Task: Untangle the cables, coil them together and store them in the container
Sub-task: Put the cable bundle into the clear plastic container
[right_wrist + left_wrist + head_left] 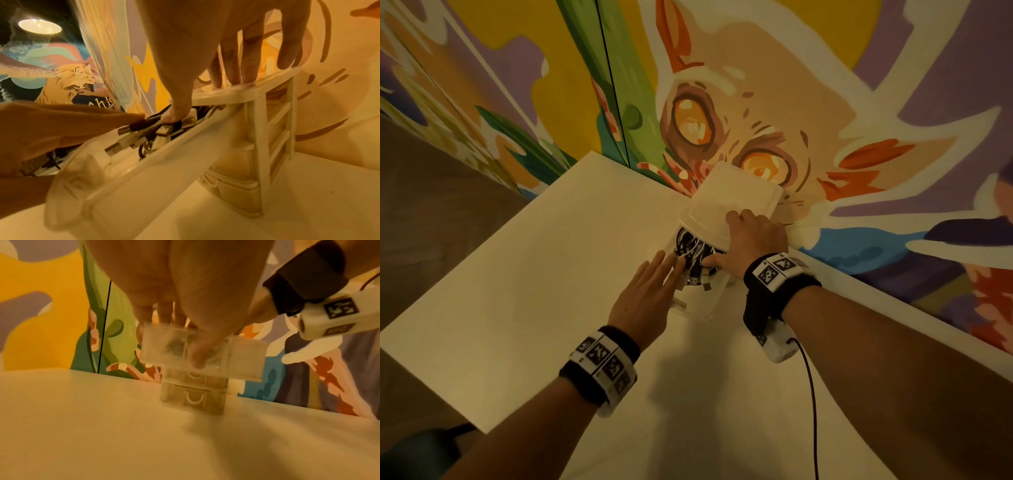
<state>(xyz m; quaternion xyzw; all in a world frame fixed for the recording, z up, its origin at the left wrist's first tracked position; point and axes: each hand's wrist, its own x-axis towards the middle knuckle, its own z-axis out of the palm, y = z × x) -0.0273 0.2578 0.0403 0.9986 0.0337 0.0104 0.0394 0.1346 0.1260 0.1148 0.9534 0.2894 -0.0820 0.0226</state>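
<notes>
Left hand (pixel 645 301) laid flat, fingers straight and together, fingertips (pixel 666 262) pressing onto the cables (pixel 693 251) inside the pulled-out top drawer (pixel 705 294); nothing gripped. Right hand (pixel 748 245) spread over the top of the container (pixel 729 202), fingers resting straight on its lid edge, thumb (pixel 174 113) reaching down into the drawer and pressing on the cable bundle; no closed grip on anything. From the right wrist view: black and white cables (pixel 144 134) packed in the open drawer (pixel 144 170), several plug ends pointing toward the drawer front, one metal plug tip (pixel 112 150) lying uppermost near the front wall. From the left wrist view: translucent drawer front (pixel 205 353) sticking out beyond the lower drawers (pixel 193 397), which sit closed, each with a curved handle mark; picture blurred, cable detail not readable. Container: a small pale plastic drawer tower standing on the white desk (pixel 517 274), near its back edge, just beside the painted wall (pixel 859 102). Marker-patterned wristbands (pixel 602 363) on both wrists, a thin dark cord (pixel 810 394) trailing from the right wrist unit across the desk.
</notes>
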